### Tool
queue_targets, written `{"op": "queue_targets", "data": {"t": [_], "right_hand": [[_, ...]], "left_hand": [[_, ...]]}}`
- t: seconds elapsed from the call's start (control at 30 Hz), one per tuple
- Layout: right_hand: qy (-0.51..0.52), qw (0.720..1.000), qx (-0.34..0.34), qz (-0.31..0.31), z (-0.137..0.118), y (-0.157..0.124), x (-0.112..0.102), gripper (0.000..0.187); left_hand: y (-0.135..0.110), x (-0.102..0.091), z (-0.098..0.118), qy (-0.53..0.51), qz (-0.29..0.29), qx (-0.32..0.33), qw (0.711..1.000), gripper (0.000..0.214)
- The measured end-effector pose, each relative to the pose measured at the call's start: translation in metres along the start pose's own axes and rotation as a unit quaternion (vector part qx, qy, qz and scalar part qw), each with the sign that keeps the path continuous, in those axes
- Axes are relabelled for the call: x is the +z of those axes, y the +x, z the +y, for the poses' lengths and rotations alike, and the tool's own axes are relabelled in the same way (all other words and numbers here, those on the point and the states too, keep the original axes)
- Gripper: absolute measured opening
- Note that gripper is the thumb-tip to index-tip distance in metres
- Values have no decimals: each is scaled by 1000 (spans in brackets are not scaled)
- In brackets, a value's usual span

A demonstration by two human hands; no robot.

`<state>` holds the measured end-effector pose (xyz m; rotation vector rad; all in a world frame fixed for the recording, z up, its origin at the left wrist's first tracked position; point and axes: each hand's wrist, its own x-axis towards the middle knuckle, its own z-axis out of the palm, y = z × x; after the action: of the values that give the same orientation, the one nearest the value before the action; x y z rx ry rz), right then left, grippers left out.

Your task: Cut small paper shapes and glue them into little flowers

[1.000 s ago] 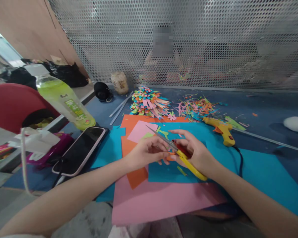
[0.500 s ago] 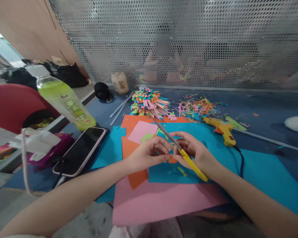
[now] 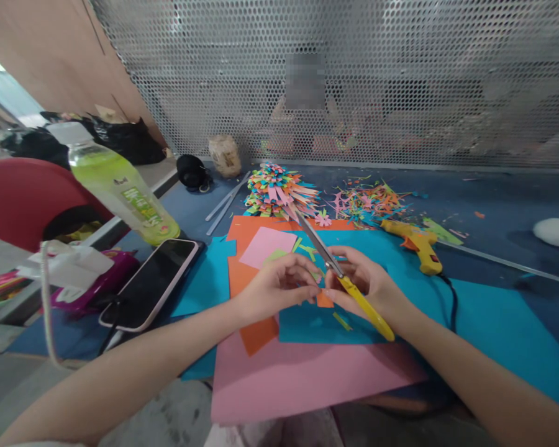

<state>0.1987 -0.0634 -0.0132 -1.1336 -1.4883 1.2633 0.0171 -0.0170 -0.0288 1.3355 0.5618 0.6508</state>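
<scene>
My right hand (image 3: pixel 370 287) is closed round yellow-handled scissors (image 3: pixel 340 277), whose closed blades point up and to the left. My left hand (image 3: pixel 274 287) pinches a small orange paper piece (image 3: pixel 325 300) that sits between both hands. Under the hands lie overlapping sheets: a blue sheet (image 3: pixel 470 316), an orange sheet (image 3: pixel 248 279) and a pink sheet (image 3: pixel 302 375). A smaller pink square (image 3: pixel 266 244) rests on the orange sheet.
A pile of coloured paper strips (image 3: pixel 279 192) and scattered scraps (image 3: pixel 368 202) lie behind. A yellow glue gun (image 3: pixel 414 244) with a black cord is at the right. A phone (image 3: pixel 151 282), a green drink bottle (image 3: pixel 118 186) and a perforated metal screen (image 3: pixel 354 74) surround the work area.
The scissors have swung more upright, their blades now pointing further up toward the strip pile. Both hands have stayed close together around the small orange piece.
</scene>
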Motion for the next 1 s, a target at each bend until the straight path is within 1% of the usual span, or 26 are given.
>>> {"op": "queue_targets", "data": {"t": [0.1,0.3,0.57,0.67,0.8,0.87,1.0], "right_hand": [[21,1000,12,15,-1,1,0,55],[8,1000,9,10,-4,-1,1,57],[26,999,15,19,-7,0,3,55],[8,1000,22,9,-9,-1,4,55],[-36,999,-4,-9,-9,-2,4,55],[-39,999,-12,-19,-8,-2,4,56],[-26,999,-7,-35,-4,-2,3,58]], "left_hand": [[1,0,2,-15,22,-12,1000,28],[3,-4,2,-49,52,7,997,28],[2,-3,4,-49,46,19,998,25],[3,-2,1,-50,47,29,997,28],[4,-1,-2,-30,42,50,997,28],[4,0,-2,-23,41,55,997,28],[3,2,0,-1,42,59,997,27]]}}
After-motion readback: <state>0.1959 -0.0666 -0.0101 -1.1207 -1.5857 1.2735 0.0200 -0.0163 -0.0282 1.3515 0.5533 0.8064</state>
